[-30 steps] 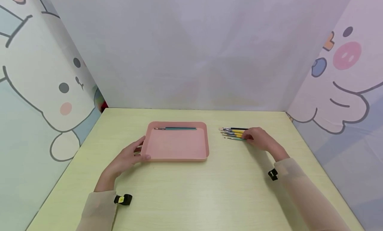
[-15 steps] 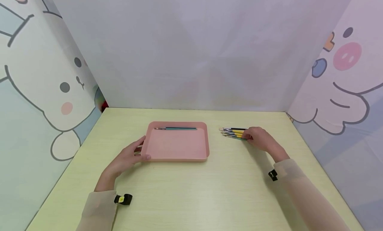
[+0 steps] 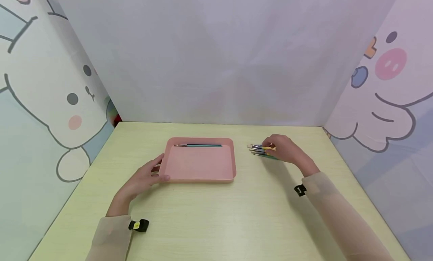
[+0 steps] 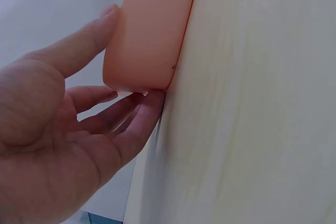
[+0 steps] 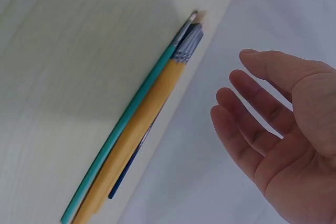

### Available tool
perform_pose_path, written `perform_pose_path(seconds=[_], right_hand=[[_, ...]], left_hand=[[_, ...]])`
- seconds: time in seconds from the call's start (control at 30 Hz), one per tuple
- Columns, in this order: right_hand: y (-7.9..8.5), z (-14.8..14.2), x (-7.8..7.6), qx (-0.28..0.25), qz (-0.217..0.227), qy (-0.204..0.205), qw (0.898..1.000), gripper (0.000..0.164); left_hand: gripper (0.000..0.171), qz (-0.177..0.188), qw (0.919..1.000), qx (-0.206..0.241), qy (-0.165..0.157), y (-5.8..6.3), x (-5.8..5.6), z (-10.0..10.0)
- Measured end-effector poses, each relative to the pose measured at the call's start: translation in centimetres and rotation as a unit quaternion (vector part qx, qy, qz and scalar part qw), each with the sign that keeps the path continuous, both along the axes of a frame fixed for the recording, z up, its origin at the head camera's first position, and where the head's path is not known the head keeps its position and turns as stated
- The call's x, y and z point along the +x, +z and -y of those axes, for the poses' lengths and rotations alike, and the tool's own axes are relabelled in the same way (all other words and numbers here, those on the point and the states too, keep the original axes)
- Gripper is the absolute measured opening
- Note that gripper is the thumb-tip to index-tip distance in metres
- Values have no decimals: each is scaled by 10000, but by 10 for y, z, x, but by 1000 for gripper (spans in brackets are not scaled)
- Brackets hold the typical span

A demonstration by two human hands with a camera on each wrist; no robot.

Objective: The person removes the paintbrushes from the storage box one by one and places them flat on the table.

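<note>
A pink tray [image 3: 199, 167] lies on the table, with a pair of slim paintbrushes [image 3: 204, 145], one dark and one teal, along its far side. My left hand [image 3: 143, 178] holds the tray's near left corner; in the left wrist view the thumb and fingers touch separate walls of the tray [image 4: 149, 30]. To the right of the tray lies a bunch of paintbrushes [image 3: 257, 150]. Over it is my right hand [image 3: 284, 150], fingers loosely bent around nothing. The right wrist view shows this hand apart from yellow brushes [image 5: 149, 108], a green brush [image 5: 123, 119] and a dark blue one [image 5: 128, 169].
The pale wooden table [image 3: 209, 219] ends at a white backdrop [image 3: 216, 65] behind the tray. Cartoon-printed panels stand at the left [image 3: 50, 103] and right [image 3: 389, 103]. Black wrist cameras [image 3: 139, 225] sit at both sleeves.
The green brush has been drawn in against the others. My right hand has let go of the bunch, lifted and shifted left over it. The left hand and tray stay put.
</note>
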State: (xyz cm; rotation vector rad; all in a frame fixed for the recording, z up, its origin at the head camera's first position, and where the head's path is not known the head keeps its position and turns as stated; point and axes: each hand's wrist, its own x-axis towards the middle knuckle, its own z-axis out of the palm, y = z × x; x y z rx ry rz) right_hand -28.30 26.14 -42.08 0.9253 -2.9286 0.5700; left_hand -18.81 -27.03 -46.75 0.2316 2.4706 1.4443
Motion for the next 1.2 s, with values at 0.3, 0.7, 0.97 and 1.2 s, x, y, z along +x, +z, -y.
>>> perform_pose_path(seconds=[0.3,0.7,0.97,1.2], right_hand=[[18,34,-6,-289,222,52,9993,31],[33,86,-14,-487,273,301,9980,32],[41,125,-19,-606,554,404,9958,34],[45,162,-26,-412,753,598,9945,38]], left_hand=[[95,-24,10000,-65,-2,-1,-1,-1],[95,17,10000,-68,42,-1,-1,0],[95,-29,10000,-65,0,-2,-1,0],[96,-14,9999,-119,36,-2,-1,0]])
